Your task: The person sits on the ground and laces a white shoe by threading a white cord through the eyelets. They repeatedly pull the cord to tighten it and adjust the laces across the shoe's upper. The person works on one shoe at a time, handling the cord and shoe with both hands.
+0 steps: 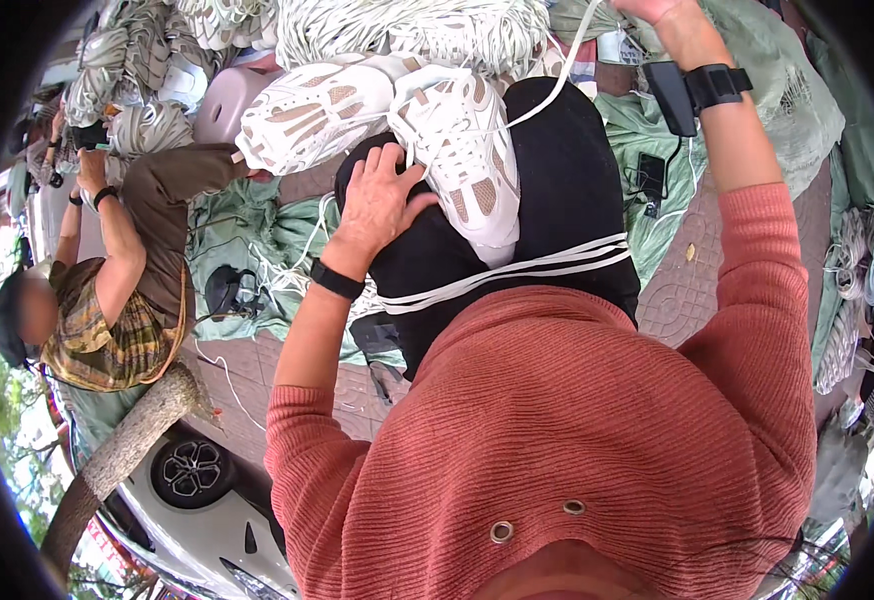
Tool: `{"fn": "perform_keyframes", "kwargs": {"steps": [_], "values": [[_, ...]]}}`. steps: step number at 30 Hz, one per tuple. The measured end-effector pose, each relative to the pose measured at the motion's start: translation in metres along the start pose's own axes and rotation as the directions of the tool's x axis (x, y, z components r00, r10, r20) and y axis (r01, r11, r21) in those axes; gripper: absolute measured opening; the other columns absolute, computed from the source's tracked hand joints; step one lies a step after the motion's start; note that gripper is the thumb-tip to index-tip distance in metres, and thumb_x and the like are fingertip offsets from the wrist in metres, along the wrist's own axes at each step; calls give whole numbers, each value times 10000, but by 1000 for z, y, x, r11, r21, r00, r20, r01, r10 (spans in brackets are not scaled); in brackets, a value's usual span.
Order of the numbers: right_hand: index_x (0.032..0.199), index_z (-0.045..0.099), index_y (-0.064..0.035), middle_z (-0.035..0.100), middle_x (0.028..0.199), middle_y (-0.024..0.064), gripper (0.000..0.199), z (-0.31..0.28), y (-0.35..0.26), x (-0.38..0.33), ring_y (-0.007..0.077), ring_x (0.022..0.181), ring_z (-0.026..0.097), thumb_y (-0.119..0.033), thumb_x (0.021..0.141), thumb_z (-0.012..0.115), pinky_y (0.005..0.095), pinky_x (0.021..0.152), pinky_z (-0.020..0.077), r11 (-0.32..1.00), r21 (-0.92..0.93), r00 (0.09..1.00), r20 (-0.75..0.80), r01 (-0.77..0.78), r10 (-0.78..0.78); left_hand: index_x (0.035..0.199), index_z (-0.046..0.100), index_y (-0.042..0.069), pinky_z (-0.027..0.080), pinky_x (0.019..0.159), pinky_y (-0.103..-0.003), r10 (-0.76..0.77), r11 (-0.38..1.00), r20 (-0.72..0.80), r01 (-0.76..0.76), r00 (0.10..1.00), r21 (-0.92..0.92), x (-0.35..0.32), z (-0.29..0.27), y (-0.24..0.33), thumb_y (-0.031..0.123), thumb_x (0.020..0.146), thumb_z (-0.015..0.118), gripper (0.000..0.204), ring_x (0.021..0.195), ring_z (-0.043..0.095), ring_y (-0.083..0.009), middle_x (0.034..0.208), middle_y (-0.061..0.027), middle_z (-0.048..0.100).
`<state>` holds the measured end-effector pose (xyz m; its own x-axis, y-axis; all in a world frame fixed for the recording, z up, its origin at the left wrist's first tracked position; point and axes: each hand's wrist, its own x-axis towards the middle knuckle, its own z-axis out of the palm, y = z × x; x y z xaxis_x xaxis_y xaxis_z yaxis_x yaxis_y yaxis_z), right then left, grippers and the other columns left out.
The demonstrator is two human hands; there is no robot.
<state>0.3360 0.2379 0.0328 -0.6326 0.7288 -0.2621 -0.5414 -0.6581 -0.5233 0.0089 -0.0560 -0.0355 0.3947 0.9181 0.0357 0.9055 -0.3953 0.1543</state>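
Note:
A white sneaker (472, 165) with beige mesh patches lies on my lap between my thighs, its toe toward me. My left hand (377, 200) is at the sneaker's left side with bent fingers against its collar edge, thumb apart along the side. A white shoelace (557, 88) runs from the eyelets up to the right, toward my raised right hand (654, 8). That hand is cut by the upper edge; its fingers barely show, closed near the lace's end. A second white sneaker (317, 115) lies beside the first on the left. Loose white laces (517, 268) lie across my lap.
Big bundles of white laces (407, 30) are piled at the far side, next to a pink stool (232, 105). Green sheeting (647, 140) covers part of the paving, with a black phone (651, 172) on it. At left sit a person (107, 310), a tree trunk (147, 430) and a car (187, 520).

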Motion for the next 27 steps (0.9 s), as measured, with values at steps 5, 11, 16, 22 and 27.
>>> {"fn": "perform_keyframes", "kwargs": {"steps": [5,11,16,22,27], "values": [[895,520,15,468,645,21,151,-9,-41,4,81,424,312,-86,961,429,227,425,265,989,-143,993,-106,28,-43,853,669,42,414,680,-255,-341,690,-163,129,926,-712,16,-11,-15,89,781,757,122,768,481,-130,898,-23,516],[829,547,-40,393,575,-20,163,-67,-91,8,78,395,269,-75,940,432,250,379,199,986,-69,969,-188,151,-161,840,643,37,401,679,-230,-437,486,-17,220,899,-846,42,6,-18,60,781,754,128,752,454,-74,919,9,506],[799,631,-86,532,587,6,205,-102,-14,-21,102,456,448,-255,911,601,243,392,359,582,-805,819,-411,-119,-401,940,653,73,411,678,-262,-371,620,-119,150,921,-770,41,1,-27,129,789,744,185,744,466,-127,895,-17,496],[861,708,-104,652,743,-2,174,-44,77,-55,56,652,533,-262,839,638,224,562,388,387,-902,979,-206,-192,5,956,651,106,392,835,-431,-176,940,-321,62,931,-334,82,9,-7,147,744,750,238,957,499,-315,984,-79,553],[946,677,-45,682,807,16,282,-5,149,-47,98,780,624,-271,975,511,264,742,479,230,-968,995,98,103,-31,953,631,88,394,854,-441,-196,913,-240,87,951,-399,102,16,-3,18,755,676,215,999,513,-299,1004,-71,561]]}}
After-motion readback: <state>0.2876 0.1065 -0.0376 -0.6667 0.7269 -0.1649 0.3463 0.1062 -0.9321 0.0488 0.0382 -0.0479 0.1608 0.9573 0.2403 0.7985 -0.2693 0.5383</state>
